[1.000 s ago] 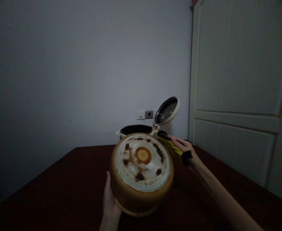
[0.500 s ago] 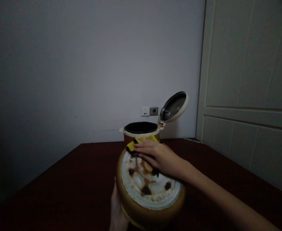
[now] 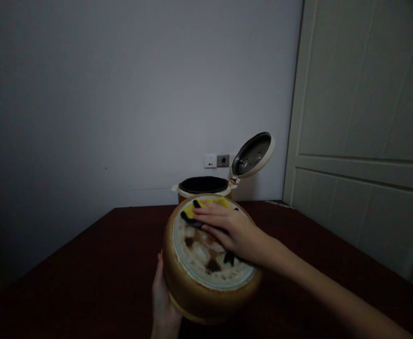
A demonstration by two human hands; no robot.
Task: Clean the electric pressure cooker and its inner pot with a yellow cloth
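Note:
A round golden-brown cooking pot (image 3: 199,299) is held up tilted, its pale base (image 3: 199,263) turned towards me. Brown and dark stains mark that base. My left hand (image 3: 166,301) grips the pot's lower left side, with some of its fingers hidden behind it. In my right hand (image 3: 233,226) is a yellow and black cloth (image 3: 189,213), pressed against the upper part of the base. Directly behind the pot stands a rice cooker (image 3: 184,194), its lid (image 3: 254,155) raised to the right and its dark inside showing.
Everything stands over a dark red table (image 3: 122,254). A pale wall (image 3: 122,94) rises at the back, carrying sockets (image 3: 210,161) beside the cooker. On the right is a panelled door (image 3: 354,94). A thin flat object (image 3: 279,204) lies near the table's far right edge.
The pot and my left hand have shifted slightly left and up, and the base now overlaps the cooker's front more. My right hand with the cloth stays on the upper base.

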